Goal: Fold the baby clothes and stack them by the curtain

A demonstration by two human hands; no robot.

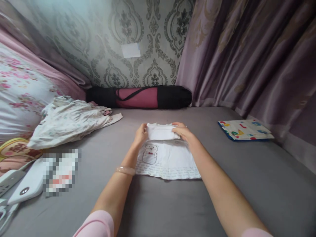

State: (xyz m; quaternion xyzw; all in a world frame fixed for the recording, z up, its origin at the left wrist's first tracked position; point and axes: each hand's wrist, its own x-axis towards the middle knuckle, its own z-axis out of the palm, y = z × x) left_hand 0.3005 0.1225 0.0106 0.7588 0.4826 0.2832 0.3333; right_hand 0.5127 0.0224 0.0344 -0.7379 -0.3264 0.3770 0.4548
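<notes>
So the room's got damask-style wallpaper [153, 36] in grey, with a shiny purple curtain [229, 59] on the right, and below it all a bed [168, 210] in a smooth, matte grey sheet. One white garment [181, 159] lies mid-bed, soft thin cloth, top part folded over into a flat band, one bear print plus rows of tiny lettering along the hem. Two hands on it: the left hand [142, 132] pinches the band's left end, the right hand [182, 131] grips its right end. At the back there's one long tube-shaped bag [138, 97], black with a maroon middle; can't see what's inside. Left side: one crumpled pale cloth [66, 123] against a puffy floral pillow [17, 95]. Right side: one flat, colourfully printed item [244, 129] with blue edging.
</notes>
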